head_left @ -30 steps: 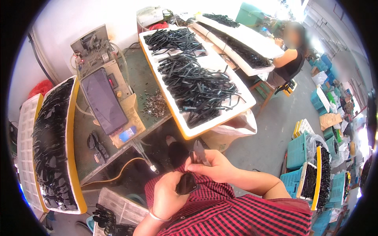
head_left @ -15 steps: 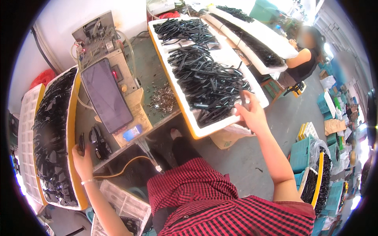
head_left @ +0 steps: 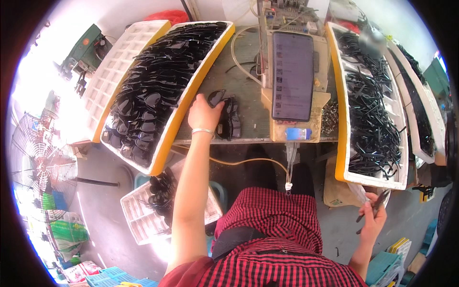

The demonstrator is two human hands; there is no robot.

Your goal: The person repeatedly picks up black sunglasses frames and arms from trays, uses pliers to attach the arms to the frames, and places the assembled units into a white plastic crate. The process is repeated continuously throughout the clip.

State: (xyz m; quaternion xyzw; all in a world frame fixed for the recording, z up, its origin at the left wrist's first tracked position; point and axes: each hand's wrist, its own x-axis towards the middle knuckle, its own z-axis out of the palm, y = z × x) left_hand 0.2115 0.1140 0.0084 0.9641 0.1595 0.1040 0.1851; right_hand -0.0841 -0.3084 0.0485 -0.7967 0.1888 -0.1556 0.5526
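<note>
My left hand (head_left: 204,115) is closed at the bench edge, pinching a dark sunglasses front (head_left: 216,97). Beside it on the bench lies a small stack of dark sunglasses fronts (head_left: 231,119). To its left stands a white foam tray with a yellow side (head_left: 193,98), packed with glossy black sunglasses fronts (head_left: 154,99). My right hand (head_left: 372,219) is closed around thin dark glasses temples (head_left: 379,203); how many I cannot tell. It is just below the near end of another foam tray (head_left: 340,119) heaped with black temples (head_left: 373,115).
A phone (head_left: 292,76) leans on a bench machine (head_left: 267,91), with a blue-labelled block (head_left: 297,133) in front. An orange hose (head_left: 239,161) hangs below the edge. On the floor sits a white tray (head_left: 143,225) of dark parts. A fan (head_left: 43,165) stands far left.
The view has swung left. My right hand has drawn back from the heap of temples towards my body, with dark temples in it. My left hand stays near the sunglasses fronts on the bench.
</note>
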